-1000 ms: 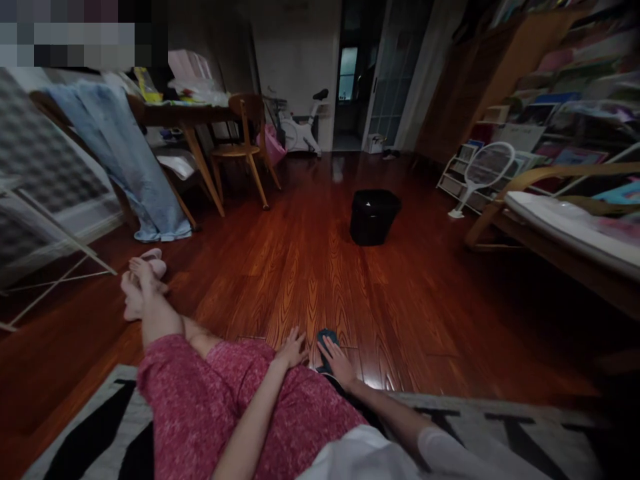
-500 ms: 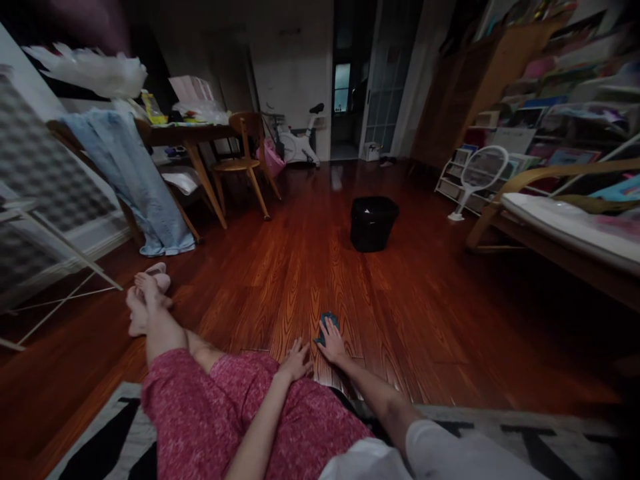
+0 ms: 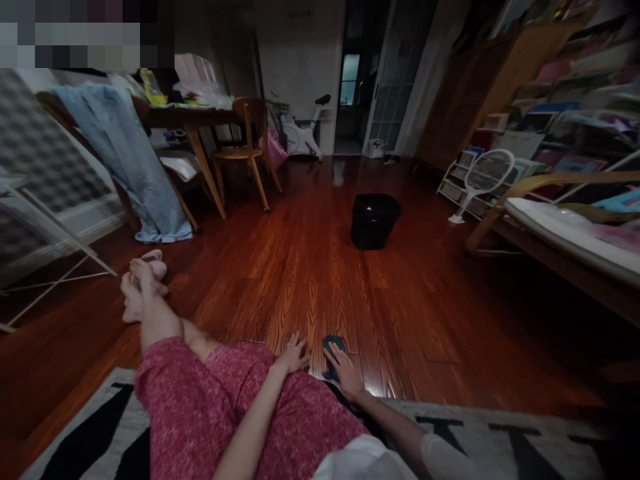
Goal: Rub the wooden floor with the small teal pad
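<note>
- Head view, right hand: my right hand (image 3: 346, 373) lies over the dark cloth (image 3: 334, 341), fingers straight and apart, not visibly gripping it.
- Head view, cloth: it is on the floor (image 3: 300, 280), under my right fingers and just beside my hip, near the edge of the rug (image 3: 480, 417).
- Head view, left hand: my left hand (image 3: 291, 355) is splayed at the edge of my shorts (image 3: 190, 400), fingers apart, with nothing in them. I cannot tell whether it bears on floor or leg.
- Risk, slippage: with the cloth covered rather than clasped, a sideways push could leave it behind or bunch it under my palm. Cause: pressure without a hold.
- Risk, footing of the hand: the floor shines near my right wrist. If the cloth is damp, which I cannot tell, my hand could skid, the more so if my weight is on that arm.
- Risk, snagging: a stroke drawn back too far could catch the rug or my shorts. Cause: both lie close to the cloth.
- Risk, collision: slight at present. The bin (image 3: 375, 223) stands upright, well apart from both hands; only a long reach could knock it.
</note>
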